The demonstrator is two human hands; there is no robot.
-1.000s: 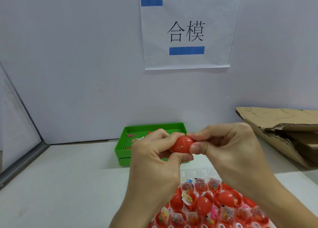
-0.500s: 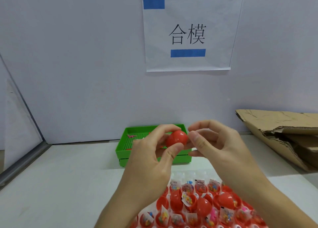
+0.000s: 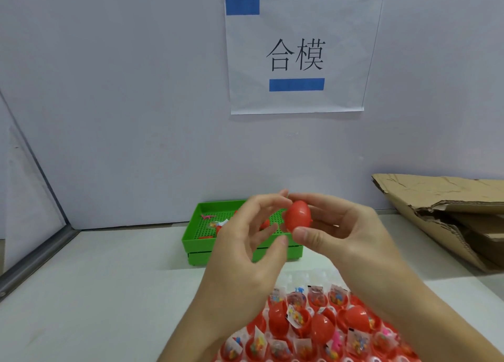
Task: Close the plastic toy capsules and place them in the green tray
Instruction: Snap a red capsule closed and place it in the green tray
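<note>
A closed red capsule [image 3: 297, 216] sits pinched in the right hand [image 3: 346, 233], thumb below and fingers [image 3: 302, 198] curled over its top, held in the air just in front of the green tray [image 3: 191, 236]. The left hand [image 3: 245, 252] hangs beside it with fingers loosely spread and gripping nothing, its fingertips close to the capsule but apart from it as far as I can see. So this one looks sealed and only needs dropping into the tray.

The tray, at the back of the counter [image 3: 109, 293], holds a few small bits of red and pink; the hands hide much of it, so I cannot count what is in there. Near the person lies the supply sheet of capsules [image 3: 313, 331]: roughly three look closed, and well over a dozen halves are open with toy packets showing. Most of the job appears to be left. One folded cardboard box [image 3: 447, 211] lies on the right, and one paper sign [image 3: 300, 53] is on the wall.
</note>
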